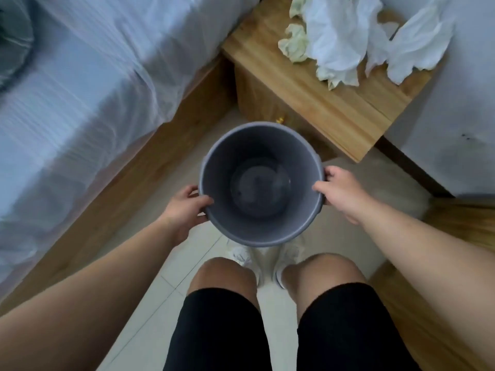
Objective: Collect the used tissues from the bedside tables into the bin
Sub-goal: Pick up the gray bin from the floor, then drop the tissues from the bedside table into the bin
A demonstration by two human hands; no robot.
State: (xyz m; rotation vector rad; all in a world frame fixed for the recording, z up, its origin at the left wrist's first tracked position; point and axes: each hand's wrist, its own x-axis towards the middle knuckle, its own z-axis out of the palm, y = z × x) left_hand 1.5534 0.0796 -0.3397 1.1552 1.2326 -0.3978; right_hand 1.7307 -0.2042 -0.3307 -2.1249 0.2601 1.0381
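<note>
While you look straight down, the bed (pixel 80 89) with its pale, rumpled sheet fills your left side, and its wooden frame (pixel 150 159) runs slantwise beside the tiled floor (pixel 150 303). Your left hand (pixel 184 210) grips the left side of the grey bin (pixel 214 183), with the thumb hooked over the rim to the inside and the fingers curled round the outer wall. The bin sits upright between your two hands, just ahead of your knees, and you can see right down to its round, dark bottom. Its near edge covers the toes of your white shoes (pixel 241 254), and below them your black shorts (pixel 219 330) reach the bottom of the view. You cannot tell from here whether the bin stands on the floor or hangs above it. Your right hand (pixel 340 194) holds the opposite side of the rim in the same way, thumb inside and fingers wrapped round the outside. Beyond the bin and to its right stands the wooden counter (pixel 334 108), its near corner close to the bin's far rim. The tissues (pixel 338 38) lie in a crumpled heap on the far part of its top. Most are white, with yellowish wads (pixel 294 45) touching the heap's left edge. Another white tissue (pixel 417 46) lies at the counter's right edge against a second bed (pixel 455 116), which is covered in white.
</note>
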